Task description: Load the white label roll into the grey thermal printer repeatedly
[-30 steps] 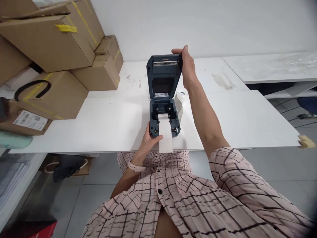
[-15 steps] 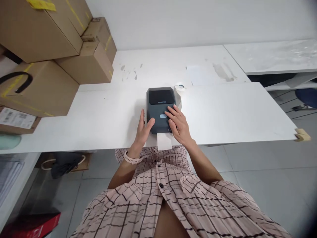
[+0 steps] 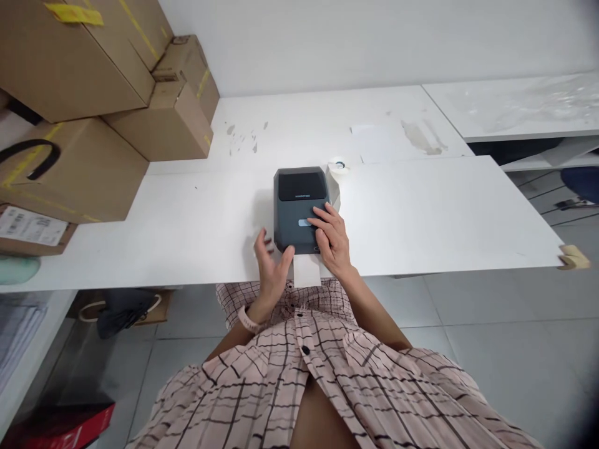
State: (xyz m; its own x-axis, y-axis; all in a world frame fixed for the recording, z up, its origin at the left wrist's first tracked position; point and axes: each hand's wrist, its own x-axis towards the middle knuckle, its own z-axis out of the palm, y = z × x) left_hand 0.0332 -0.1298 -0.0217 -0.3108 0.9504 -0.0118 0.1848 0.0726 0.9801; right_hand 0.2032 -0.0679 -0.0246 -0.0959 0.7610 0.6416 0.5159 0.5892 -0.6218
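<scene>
A dark grey label printer [image 3: 294,209] sits near the front edge of the white table. From its front slot a blank white label strip [image 3: 307,272] hangs over the table edge. My right hand [image 3: 334,240] rests on the printer's right side and top, fingers spread, fingertips beside the pale button. My left hand [image 3: 272,267] is at the front left corner, thumb close to the printer's lower edge and fingers apart; it holds nothing. Behind the printer's right side, a white roll [image 3: 339,167] is partly visible.
Cardboard boxes [image 3: 116,93] are stacked on the left of the table [image 3: 444,212]. A white sheet [image 3: 372,143] lies toward the back. A tan corner guard [image 3: 573,256] covers the table's right corner. A dark bag [image 3: 122,308] stands below on the left.
My left hand has slid down along the printer's left side toward its front corner. My right hand stays on the printer, its fingers shifted slightly. The view has moved a little.
</scene>
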